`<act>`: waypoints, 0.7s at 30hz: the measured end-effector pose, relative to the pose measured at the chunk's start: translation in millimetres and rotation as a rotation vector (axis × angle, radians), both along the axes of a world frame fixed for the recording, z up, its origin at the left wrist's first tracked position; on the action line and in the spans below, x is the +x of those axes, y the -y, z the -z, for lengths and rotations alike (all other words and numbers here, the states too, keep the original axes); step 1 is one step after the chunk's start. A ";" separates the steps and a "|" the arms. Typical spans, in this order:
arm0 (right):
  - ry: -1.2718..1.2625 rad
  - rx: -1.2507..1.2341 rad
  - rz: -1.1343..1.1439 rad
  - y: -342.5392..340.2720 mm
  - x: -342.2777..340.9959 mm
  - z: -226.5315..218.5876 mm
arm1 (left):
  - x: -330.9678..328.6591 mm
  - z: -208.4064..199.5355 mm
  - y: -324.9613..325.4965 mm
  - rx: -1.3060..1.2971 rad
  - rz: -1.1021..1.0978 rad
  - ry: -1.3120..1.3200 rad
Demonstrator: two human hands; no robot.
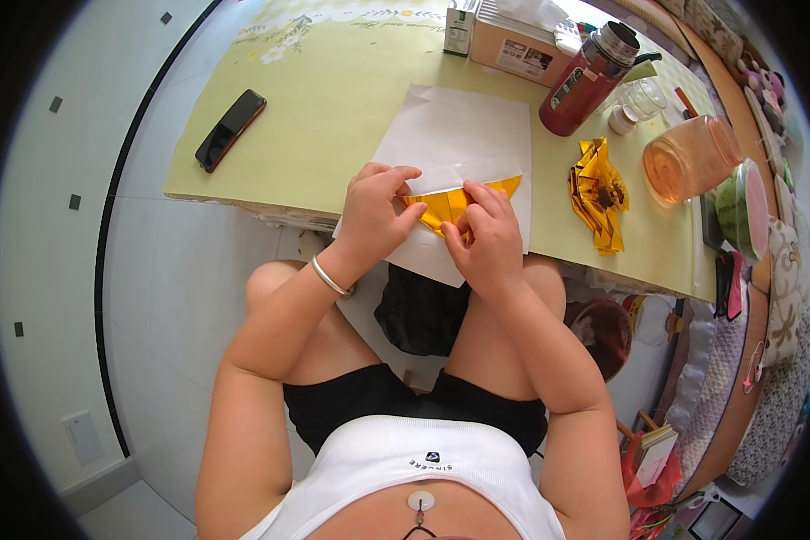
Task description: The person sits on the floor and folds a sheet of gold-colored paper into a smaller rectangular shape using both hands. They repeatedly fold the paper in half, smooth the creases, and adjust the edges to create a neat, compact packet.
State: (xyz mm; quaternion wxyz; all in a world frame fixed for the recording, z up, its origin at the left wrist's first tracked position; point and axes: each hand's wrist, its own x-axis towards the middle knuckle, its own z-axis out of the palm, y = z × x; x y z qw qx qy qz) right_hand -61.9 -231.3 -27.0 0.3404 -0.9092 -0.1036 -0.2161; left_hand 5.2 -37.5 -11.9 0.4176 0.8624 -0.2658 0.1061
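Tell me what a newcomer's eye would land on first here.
Probably the shiny gold foil sheet between the left hand and right hand, over white paper at the table's near edge. Next, likely the crinkled gold foil bundle to the right, with the dark red thermos beyond it.

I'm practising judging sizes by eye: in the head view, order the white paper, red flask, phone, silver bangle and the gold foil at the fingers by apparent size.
White paper
Red flask
Phone and gold foil: unsure, fingers partly cover the foil
Silver bangle
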 end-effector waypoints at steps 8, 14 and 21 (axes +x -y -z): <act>0.037 -0.192 0.010 -2.6 -0.1 3.3 | -4.2 -1.3 4.2 0.042 -0.055 0.051; 0.030 -0.236 0.019 -3.0 -0.5 5.6 | -9.3 1.7 7.4 0.109 -0.124 0.109; 0.008 -0.217 0.015 -3.6 -1.5 4.1 | -9.9 5.1 7.7 0.122 -0.142 0.133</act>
